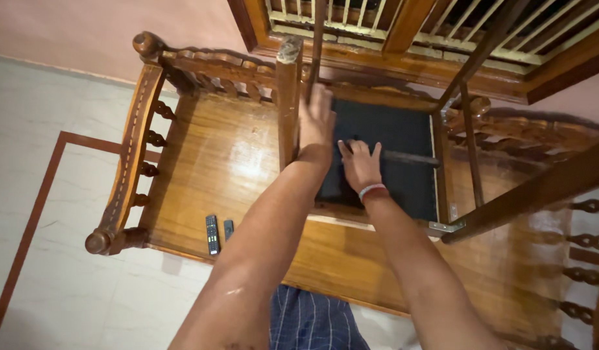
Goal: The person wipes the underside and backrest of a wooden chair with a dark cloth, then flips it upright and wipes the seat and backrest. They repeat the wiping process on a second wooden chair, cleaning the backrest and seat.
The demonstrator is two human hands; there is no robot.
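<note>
Nearest the camera, striped blue cloth (312,321) shows at the bottom edge, between the two bare forearms. Beyond it runs the front edge of a wooden bench (208,162) with a glossy seat, carved spindle armrests at both ends and a carved back rail along the far side. Two remotes (217,232), one long and one short, lie side by side near the bench's front left corner, just inside the left armrest and well apart from both hands.

An upturned chair (390,162) lies on the middle of the bench seat, its dark underside facing up and its wooden legs rising toward the camera. One leg (288,104) stands at the chair's left edge; others slant across on the right, with a metal bracket (445,227) at the near right corner.

The right hand (361,165), with a band at the wrist, lies on the dark underside with fingers spread, touching a dark bar (409,157) that runs off to the right; it looks unclenched, gripping nothing firmly. The left hand (315,120) reaches farther, flat against the chair's far left edge just beside the upright leg; whether its fingers curl around anything cannot be told.

Past the bench back are a pink wall and a wooden window frame (403,39) with bars.
</note>
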